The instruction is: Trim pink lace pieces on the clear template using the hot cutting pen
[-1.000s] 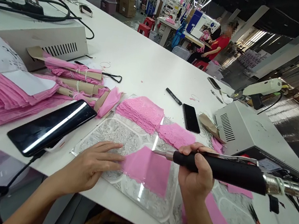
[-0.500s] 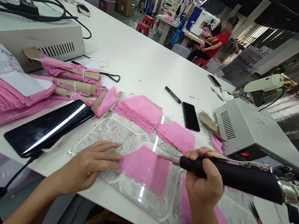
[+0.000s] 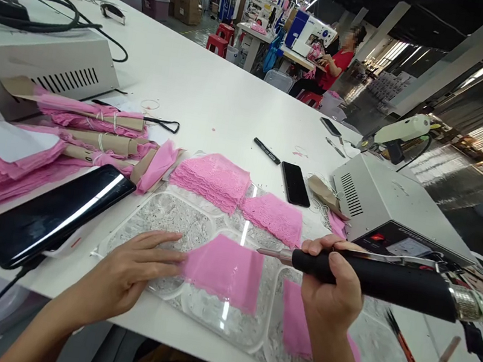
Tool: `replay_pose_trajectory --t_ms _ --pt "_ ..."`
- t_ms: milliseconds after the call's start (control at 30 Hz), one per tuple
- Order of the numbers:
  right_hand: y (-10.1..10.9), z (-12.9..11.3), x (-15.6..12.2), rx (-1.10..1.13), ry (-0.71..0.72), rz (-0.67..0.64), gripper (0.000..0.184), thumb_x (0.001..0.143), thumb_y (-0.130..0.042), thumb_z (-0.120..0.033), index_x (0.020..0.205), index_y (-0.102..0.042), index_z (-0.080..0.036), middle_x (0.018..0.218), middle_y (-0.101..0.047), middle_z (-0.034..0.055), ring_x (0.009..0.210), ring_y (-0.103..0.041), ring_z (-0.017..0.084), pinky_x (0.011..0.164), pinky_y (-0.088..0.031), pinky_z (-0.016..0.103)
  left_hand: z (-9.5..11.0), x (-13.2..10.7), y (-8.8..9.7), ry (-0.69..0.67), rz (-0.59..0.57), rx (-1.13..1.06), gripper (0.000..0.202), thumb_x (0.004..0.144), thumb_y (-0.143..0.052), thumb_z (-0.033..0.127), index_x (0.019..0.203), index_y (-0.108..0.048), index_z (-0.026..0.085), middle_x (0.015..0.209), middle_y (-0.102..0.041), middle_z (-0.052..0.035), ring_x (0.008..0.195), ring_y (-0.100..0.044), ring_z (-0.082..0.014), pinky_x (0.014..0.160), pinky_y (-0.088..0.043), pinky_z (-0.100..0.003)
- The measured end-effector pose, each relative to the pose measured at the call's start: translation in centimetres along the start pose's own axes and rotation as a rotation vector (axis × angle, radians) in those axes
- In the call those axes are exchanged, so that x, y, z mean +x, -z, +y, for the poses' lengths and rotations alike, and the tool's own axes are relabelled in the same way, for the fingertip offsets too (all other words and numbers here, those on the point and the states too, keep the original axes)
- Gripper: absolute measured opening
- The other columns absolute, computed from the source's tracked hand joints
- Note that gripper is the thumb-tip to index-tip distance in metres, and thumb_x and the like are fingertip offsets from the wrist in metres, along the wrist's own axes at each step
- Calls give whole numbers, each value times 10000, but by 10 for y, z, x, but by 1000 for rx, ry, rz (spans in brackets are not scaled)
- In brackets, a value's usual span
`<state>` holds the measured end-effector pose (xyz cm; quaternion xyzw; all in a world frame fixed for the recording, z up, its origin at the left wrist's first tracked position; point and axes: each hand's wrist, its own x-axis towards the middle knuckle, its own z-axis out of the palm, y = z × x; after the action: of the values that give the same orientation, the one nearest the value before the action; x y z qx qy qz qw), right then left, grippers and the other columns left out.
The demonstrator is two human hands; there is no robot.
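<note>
A pink fabric piece (image 3: 227, 273) lies on a clear embossed plastic mat (image 3: 180, 217) in front of me. My left hand (image 3: 135, 271) is flat, fingers stretched, with the fingertips on the left edge of that piece. My right hand (image 3: 333, 284) is wrapped round the black handle of a handheld ultrasonic welder (image 3: 385, 284). Its metal tip points left, at the piece's upper right corner; whether it touches is unclear. Behind lie a thick stack of pink lace pieces (image 3: 212, 179) and a lower lace stack (image 3: 273, 216). Another pink piece (image 3: 295, 321) is partly hidden by my right forearm.
A large black phone (image 3: 52, 215) and bundled pink fabric (image 3: 108, 123) lie left. A smaller phone (image 3: 296, 183) and marker (image 3: 267, 150) are behind the stacks. Right stand a grey metered box (image 3: 397, 199) and an orange cutter (image 3: 407, 348). A person in red (image 3: 340, 65) sits beyond.
The view has shifted, moving the table things left in the picture. The welder's tip has moved right relative to the fabric, to its corner. My left hand stays on the piece.
</note>
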<state>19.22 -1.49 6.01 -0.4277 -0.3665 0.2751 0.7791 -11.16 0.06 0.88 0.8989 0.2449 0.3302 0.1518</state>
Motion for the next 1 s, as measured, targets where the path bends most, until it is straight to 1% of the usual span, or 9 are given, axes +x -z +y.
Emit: replay_pose_trajectory --t_ms 200,467,733,833,1000 --pt "13 -1 -1 -20 -5 22 116 673 -609 -205 779 -563 -207 757 -557 -25 604 -535 109 645 -473 323 -2 -1 0 10 -8 5 488 851 -401 -26 1156 -630 278 1184 -690 19 1307 -490 -209 1038 -475 -374" --pt "15 2 -1 -8 5 2 109 683 -602 -195 784 -564 -206 770 -556 -23 609 -542 109 624 -476 315 -3 0 0 16 -26 0 469 876 -404 20 1170 -634 304 1168 -699 16 1292 -509 -212 1033 -474 -366" --pt "16 2 0 -23 -7 -5 101 687 -620 -196 768 -560 -204 761 -563 -25 605 -545 112 633 -478 324 -4 0 1 7 -26 -5 481 868 -403 0 1169 -633 298 1186 -690 21 1306 -492 -206 1035 -472 -371" --pt "16 0 1 -35 -7 -2 104 683 -611 -193 770 -556 -206 750 -560 -25 600 -543 112 641 -480 331 -4 1 1 21 -29 -7 479 878 -404 17 1181 -633 308 1179 -693 23 1300 -499 -207 1036 -472 -368" --pt "22 -9 -1 -10 -47 14 103 653 -587 -217 752 -561 -202 726 -544 -18 570 -520 105 577 -461 306 -3 1 1 27 -40 -21 449 888 -405 22 1152 -650 291 1175 -696 19 1307 -490 -210 1036 -473 -388"
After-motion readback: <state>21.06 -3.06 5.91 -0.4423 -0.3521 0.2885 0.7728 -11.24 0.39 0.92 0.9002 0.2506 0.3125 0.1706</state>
